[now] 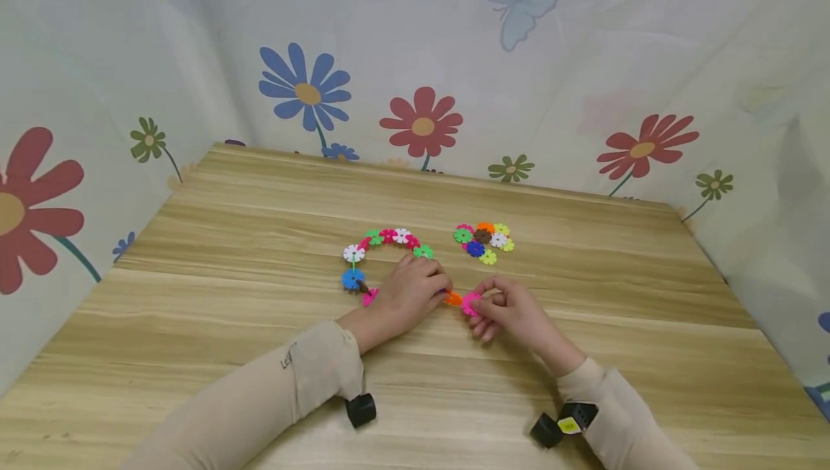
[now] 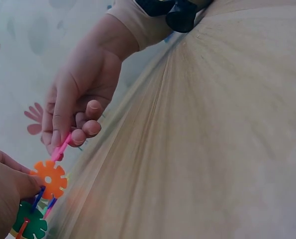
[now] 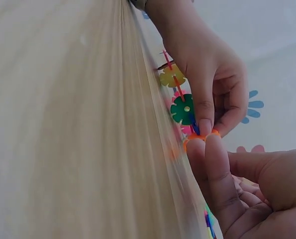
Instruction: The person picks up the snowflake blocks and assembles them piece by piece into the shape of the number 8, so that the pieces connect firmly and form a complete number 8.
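A curved chain of colourful notched snowflake discs point(image 1: 353, 279) lies on the table, partly hidden behind my left hand point(image 1: 411, 293). My left thumb and fingers pinch the chain beside its orange snowflake disc point(image 2: 50, 179), near a blue one point(image 2: 38, 196). A green snowflake disc point(image 3: 182, 109) follows further along, below the left hand. In my right hand point(image 1: 515, 315), thumb and fingers pinch a pink snowflake disc point(image 1: 471, 303) edge-on against the orange one. The left wrist view shows pink and orange meeting; whether their slots are interlocked I cannot tell.
A small pile of loose snowflake discs point(image 1: 482, 236) lies beyond the hands, right of the chain. The wooden table point(image 1: 259, 203) meets a flower-printed cloth point(image 1: 363, 23) at its back and sides. Black wrist cameras point(image 1: 361, 410) hang by both sleeves.
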`<state>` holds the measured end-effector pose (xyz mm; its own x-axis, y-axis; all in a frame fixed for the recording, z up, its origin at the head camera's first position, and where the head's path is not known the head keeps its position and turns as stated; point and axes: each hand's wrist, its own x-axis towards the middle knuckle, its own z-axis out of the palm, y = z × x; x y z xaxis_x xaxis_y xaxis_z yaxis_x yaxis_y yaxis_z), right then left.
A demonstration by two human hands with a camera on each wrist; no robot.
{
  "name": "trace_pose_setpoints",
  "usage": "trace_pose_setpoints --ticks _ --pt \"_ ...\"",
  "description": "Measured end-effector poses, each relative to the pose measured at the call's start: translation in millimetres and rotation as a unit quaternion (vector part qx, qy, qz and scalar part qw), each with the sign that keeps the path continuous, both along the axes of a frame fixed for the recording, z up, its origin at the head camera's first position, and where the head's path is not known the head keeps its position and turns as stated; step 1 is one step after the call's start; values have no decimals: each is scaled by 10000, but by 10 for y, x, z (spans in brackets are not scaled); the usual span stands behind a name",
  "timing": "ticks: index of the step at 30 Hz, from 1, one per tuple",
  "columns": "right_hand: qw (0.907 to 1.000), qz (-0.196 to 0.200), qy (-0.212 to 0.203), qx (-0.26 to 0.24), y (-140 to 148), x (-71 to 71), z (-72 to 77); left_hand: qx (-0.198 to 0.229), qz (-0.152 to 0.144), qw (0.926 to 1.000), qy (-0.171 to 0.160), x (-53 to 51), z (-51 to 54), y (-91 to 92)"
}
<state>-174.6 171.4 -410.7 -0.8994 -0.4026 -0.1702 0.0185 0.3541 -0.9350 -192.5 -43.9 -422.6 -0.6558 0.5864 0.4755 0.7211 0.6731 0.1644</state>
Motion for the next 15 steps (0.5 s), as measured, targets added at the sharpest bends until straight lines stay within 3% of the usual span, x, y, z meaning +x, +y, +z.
trace_pose_setpoints --ticks 10,15 --pt "9996 -64 -137 -239 -17 22 -42 90 -24 9998 167 4 -2 5" --pt "9973 -141 -265 -677 -37 24 -75 391 -274 9982 353 -3 -12 1"
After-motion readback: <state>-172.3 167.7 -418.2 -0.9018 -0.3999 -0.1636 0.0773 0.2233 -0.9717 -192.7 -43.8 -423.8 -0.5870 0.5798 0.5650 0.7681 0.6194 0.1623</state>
